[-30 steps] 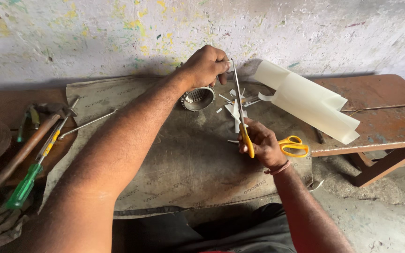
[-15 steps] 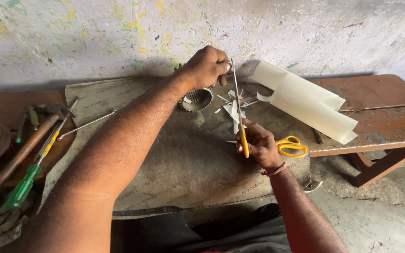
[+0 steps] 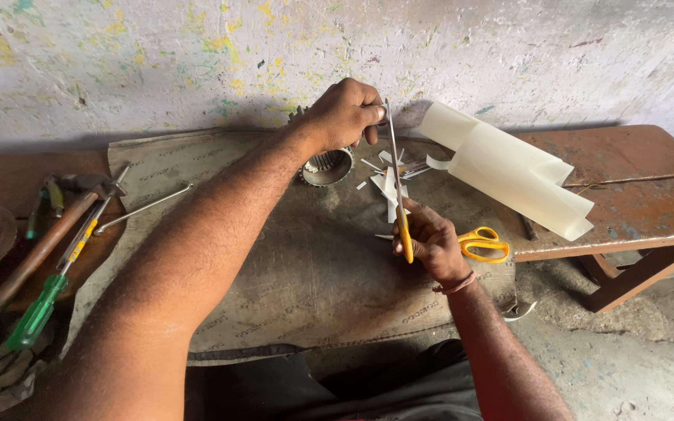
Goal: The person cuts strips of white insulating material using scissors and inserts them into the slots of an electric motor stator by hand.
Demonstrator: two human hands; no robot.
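Fingers of your left hand (image 3: pixel 342 114) are pinched on the far tip of the long thin metal blade (image 3: pixel 394 168), and those of your right hand (image 3: pixel 431 240) are clenched round its yellow handle (image 3: pixel 406 243) at the near end, so the blade spans from one grip to the other above the grey mat (image 3: pixel 306 265). A narrow white paper strip (image 3: pixel 391 191) lies against the blade just ahead of your right fingertips; whether it is being cut or merely resting there I cannot tell. The likeliest trouble, as I judge it, is the left pinch: those fingertips sit right on the bare metal, and if the right hand pulls or twists, the edge could slide through them and nick the skin. A thin blade held only at its two ends may also bow, letting the paper skid sideways and tear crookedly. Just right of your right knuckles lie the yellow scissors (image 3: pixel 484 243), close enough for a wrist swing to knock them off the mat's edge. Beyond your left fingers the toothed metal ring (image 3: pixel 326 166) and loose paper offcuts (image 3: pixel 376 165) could snag a slipping strip, and the curled white sheet (image 3: pixel 509 175) sits further right
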